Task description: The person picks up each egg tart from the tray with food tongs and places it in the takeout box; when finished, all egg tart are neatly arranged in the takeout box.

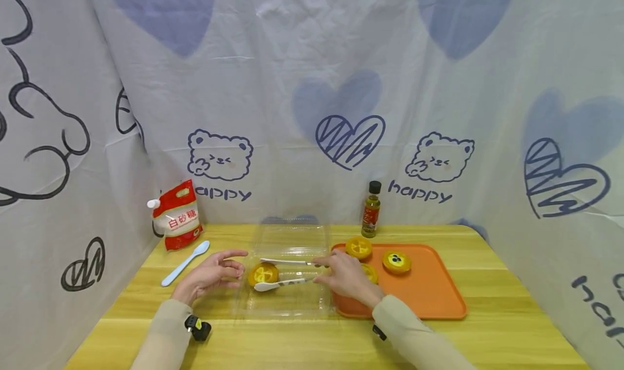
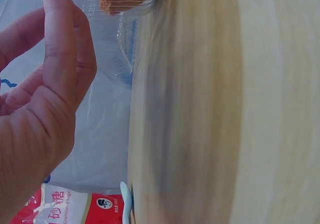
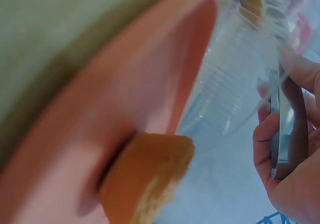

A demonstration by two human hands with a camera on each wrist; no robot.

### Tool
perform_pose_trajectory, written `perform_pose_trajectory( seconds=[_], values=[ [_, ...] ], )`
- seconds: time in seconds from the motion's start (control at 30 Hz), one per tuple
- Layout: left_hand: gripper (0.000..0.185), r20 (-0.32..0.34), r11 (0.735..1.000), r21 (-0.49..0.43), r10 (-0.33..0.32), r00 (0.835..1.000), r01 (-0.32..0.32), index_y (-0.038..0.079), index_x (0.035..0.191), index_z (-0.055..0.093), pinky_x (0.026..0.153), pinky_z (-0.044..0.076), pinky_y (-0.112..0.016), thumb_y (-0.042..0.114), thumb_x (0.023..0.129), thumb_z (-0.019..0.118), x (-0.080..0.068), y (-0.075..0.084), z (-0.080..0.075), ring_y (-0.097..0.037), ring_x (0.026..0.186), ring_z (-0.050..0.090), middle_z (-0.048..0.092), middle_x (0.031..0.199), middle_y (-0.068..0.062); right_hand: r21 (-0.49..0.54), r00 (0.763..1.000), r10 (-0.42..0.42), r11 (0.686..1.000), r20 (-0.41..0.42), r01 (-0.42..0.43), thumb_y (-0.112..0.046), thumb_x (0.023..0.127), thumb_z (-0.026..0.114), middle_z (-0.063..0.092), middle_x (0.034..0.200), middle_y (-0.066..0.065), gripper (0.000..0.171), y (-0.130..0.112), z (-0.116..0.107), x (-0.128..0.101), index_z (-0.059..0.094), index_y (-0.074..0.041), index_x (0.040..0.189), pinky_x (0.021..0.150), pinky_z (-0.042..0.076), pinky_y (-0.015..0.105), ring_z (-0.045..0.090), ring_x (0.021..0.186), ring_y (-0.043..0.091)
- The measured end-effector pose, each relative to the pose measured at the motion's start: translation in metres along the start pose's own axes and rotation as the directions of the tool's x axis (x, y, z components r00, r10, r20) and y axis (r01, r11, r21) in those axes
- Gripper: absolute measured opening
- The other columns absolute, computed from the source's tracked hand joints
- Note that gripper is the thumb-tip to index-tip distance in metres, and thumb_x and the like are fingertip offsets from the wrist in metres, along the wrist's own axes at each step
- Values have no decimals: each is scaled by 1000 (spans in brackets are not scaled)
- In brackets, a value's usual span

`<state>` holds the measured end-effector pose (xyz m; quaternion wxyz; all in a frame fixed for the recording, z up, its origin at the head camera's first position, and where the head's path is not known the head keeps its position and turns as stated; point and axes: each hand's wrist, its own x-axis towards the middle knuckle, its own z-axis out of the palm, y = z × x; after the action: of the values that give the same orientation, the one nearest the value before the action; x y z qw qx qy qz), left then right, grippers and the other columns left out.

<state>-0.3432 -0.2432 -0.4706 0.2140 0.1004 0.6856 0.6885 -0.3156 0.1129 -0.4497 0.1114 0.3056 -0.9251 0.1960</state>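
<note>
My right hand (image 1: pixel 348 275) grips a pair of tongs (image 1: pixel 265 286) with white tips and a metal handle. The tongs' arms are spread, one on the far side and one on the near side of an egg tart (image 1: pixel 264 273). This tart sits at the left of an opened clear plastic container (image 1: pixel 292 305); whether the tips touch it I cannot tell. Beside the container's left edge is my left hand (image 1: pixel 214 274), its fingers loosely extended and holding nothing. In the right wrist view, the metal handle (image 3: pixel 298 139) lies between thumb and fingers.
An orange tray (image 1: pixel 429 294) on the right bears several tarts, including one with dark dots (image 1: pixel 397 262). Behind it stands a sauce bottle (image 1: pixel 371 213). A red-and-white sugar bag (image 1: pixel 179 218) and a light blue spoon (image 1: pixel 185 263) are at the left. Printed curtains (image 1: pixel 278 186) enclose the table.
</note>
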Motion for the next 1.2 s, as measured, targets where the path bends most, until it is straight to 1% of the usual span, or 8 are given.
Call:
perform_pose_trajectory(
  seconds=[0.17, 0.33, 0.47, 0.67, 0.87, 1.0, 1.13, 1.2],
  values=[
    [59, -11, 1000, 14, 2, 1000, -2, 2, 136, 34, 78, 50, -46, -1, 83, 60, -3, 0, -1, -23, 85, 56, 51, 105, -22, -3, 1000, -7, 1000, -17, 7, -41, 74, 71, 65, 100, -6, 46, -2, 5, 0, 64, -23, 115, 56, 40, 21, 49, 73, 8],
    [59, -3, 1000, -5, 1, 1000, -1, 3, 136, 33, 79, 49, -48, -2, 83, 59, -1, 2, 1, -24, 86, 56, 51, 104, -21, 23, 1000, 2, 1000, -20, -2, -41, 72, 73, 65, 100, -6, 48, -1, -3, 1, 63, -23, 116, 55, 40, 21, 50, 69, 8],
    [59, -5, 1000, -4, 8, 1000, -8, 3, 136, 33, 77, 50, -46, -3, 83, 58, -1, 2, 2, -22, 84, 56, 52, 101, -18, 48, 1000, 2, 999, -13, -1, -39, 72, 73, 66, 95, -4, 47, 1, -8, 0, 63, -22, 116, 53, 38, 21, 48, 65, 7],
    [59, 2, 1000, -6, 8, 1000, -8, 2, 136, 32, 77, 50, -46, -4, 84, 57, -1, 2, 1, -22, 84, 57, 52, 102, -20, 39, 1000, 24, 999, -11, -23, -39, 75, 71, 64, 95, -4, 43, 3, -6, -2, 64, -23, 114, 55, 38, 21, 46, 73, 8],
    [59, 5, 1000, -17, 1, 1000, -1, 2, 136, 32, 76, 51, -46, -4, 83, 57, -2, 2, 1, -22, 83, 57, 52, 101, -20, 10, 999, 38, 999, -28, -38, -42, 74, 70, 61, 89, -3, 44, 4, 0, -4, 64, -26, 115, 49, 35, 21, 42, 69, 8],
    [59, 4, 1000, -19, -4, 1000, 4, 2, 136, 32, 76, 51, -45, -4, 83, 58, -2, 2, 1, -22, 83, 57, 53, 100, -18, 10, 999, 42, 999, -11, -42, -43, 74, 71, 60, 88, -3, 47, 5, -1, -5, 62, -26, 117, 47, 33, 21, 39, 65, 9],
    [59, 4, 1000, -13, -5, 1000, 5, 2, 136, 32, 76, 51, -46, -4, 83, 58, -3, 3, 1, -22, 83, 57, 53, 100, -19, 40, 999, 41, 998, 1, -41, -44, 73, 71, 61, 90, -3, 49, 5, -6, -7, 62, -26, 118, 53, 38, 23, 44, 67, 11],
    [59, 3, 1000, -14, -5, 1000, 5, 2, 136, 32, 76, 51, -46, -4, 83, 57, -3, 3, 1, -22, 83, 57, 53, 101, -20, 68, 999, 41, 997, 1, -41, -43, 73, 71, 62, 94, -2, 49, 5, -9, -8, 62, -25, 118, 58, 41, 25, 48, 71, 12]
  ],
)
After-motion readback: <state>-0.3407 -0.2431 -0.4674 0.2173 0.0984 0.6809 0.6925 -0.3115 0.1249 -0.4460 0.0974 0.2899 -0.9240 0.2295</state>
